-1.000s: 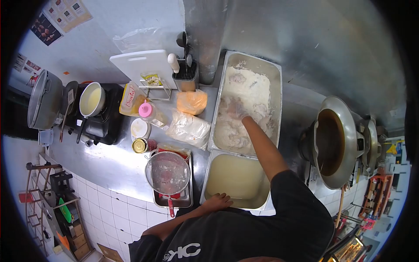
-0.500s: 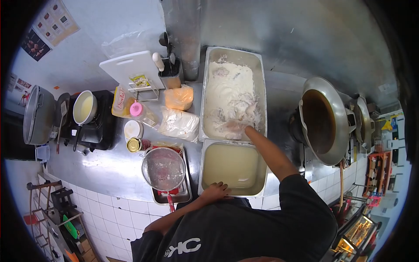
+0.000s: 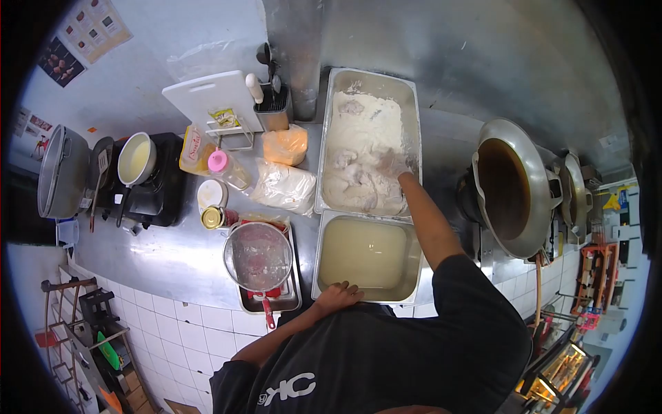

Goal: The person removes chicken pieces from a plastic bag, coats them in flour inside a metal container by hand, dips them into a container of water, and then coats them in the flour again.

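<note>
My right hand [image 3: 393, 163] was in the flour [image 3: 379, 124] among coated lumps [image 3: 351, 107] in the steel pan [image 3: 411, 103], too blurred to tell whether it gripped anything. My left hand [image 3: 339, 297] rested at the near rim of the adjoining pan [image 3: 413, 272] of cloudy liquid [image 3: 365, 252], its grip unclear.

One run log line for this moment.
right hand: inside upper metal pan of flour-like powder | left hand: at front rim of lower pan, cloudy liquid inside | red-handled strainer: over tray
</note>
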